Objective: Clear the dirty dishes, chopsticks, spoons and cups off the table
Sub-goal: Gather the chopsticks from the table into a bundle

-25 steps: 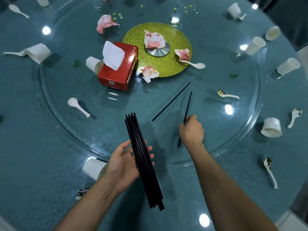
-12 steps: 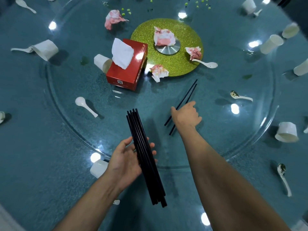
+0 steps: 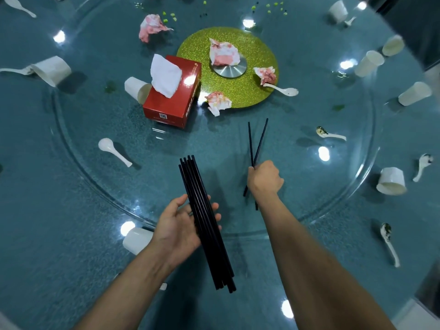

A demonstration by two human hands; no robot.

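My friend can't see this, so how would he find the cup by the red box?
Look for the red tissue box near the middle of the table. A white cup lies tipped over right beside it. Every other cup lies far from the box.

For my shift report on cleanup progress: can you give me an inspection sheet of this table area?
Surface: glass turntable on a teal table.
Job's things: spoons and paper cups lie scattered, some cups tipped.
Clutter: red tissue box, stained crumpled tissues, green food bits.
Grips: left hand holds the chopstick bundle; right hand grips two chopsticks.
Cables: nothing seen.
Surroundings: dark area beyond the far right rim, unclear.
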